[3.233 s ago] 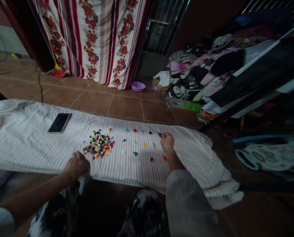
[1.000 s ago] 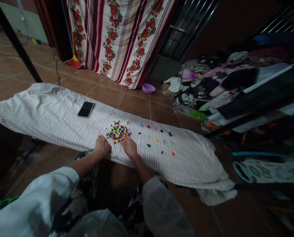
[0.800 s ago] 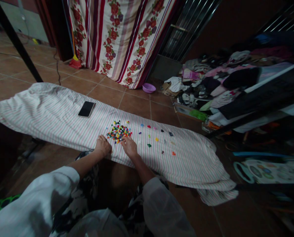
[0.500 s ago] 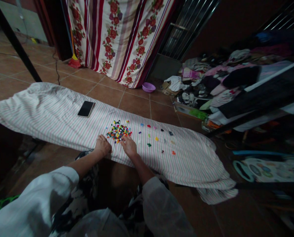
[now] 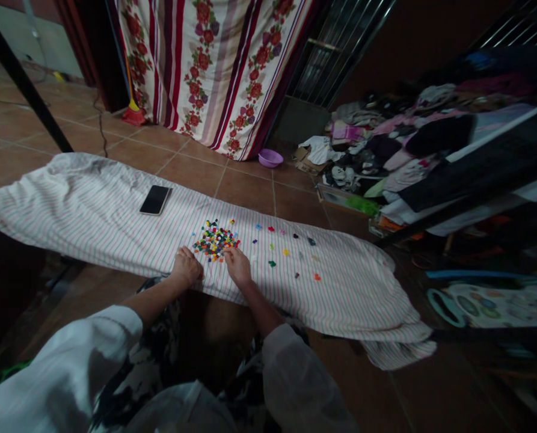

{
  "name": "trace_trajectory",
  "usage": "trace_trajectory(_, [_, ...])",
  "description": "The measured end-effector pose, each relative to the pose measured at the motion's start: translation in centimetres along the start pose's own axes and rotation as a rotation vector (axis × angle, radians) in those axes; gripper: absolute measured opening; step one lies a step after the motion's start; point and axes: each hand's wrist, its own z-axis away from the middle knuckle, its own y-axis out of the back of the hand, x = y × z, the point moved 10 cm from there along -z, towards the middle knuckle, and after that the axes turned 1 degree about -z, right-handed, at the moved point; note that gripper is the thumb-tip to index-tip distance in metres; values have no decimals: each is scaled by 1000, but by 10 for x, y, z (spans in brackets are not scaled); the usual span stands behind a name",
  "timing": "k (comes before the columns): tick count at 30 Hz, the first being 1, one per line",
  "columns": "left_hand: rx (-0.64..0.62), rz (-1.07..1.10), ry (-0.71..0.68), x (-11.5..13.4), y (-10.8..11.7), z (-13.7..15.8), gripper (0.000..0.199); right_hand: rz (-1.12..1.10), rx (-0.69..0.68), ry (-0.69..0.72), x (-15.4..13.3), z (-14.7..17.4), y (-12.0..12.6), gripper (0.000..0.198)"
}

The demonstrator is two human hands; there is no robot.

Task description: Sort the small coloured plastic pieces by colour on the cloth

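A loose pile of small multicoloured pieces [image 5: 214, 242], too small to name for certain, lies on a striped cloth [image 5: 97, 210]. At the pile's lower right edge is my right hand [image 5: 238, 264], its thumb and fingers pinched together; anything between the fingertips is too small to make out. My left hand [image 5: 187, 266] rests on the cloth's near edge, just left of the pile. Its fingers are curled down, and what they hold, if anything, is hidden. Right of my right hand, little single-colour groups lie apart, among them yellow pieces [image 5: 286, 252], green pieces [image 5: 272, 263] and orange pieces [image 5: 317, 277].
A phone [image 5: 155, 199] lies on the cloth left of the pile. Beyond are a purple basin [image 5: 270, 158] on the tiled floor, a floral curtain [image 5: 218, 72] and a red broom [image 5: 134, 114]. Clothes [image 5: 398, 138] are heaped at the right, behind a dark bar.
My right hand has drawn back slightly from the pile, its fingers now pinched closer together. My left hand stays in place. The view has shifted a little.
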Motion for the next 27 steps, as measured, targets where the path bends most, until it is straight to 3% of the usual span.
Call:
trace_trajectory(14, [-11, -38, 8, 0, 2, 0, 55, -319, 42, -128, 29, -1, 3, 24])
trace_trajectory(27, [-16, -92, -10, 3, 4, 0, 48, -377, 99, -83, 44, -3, 19, 23])
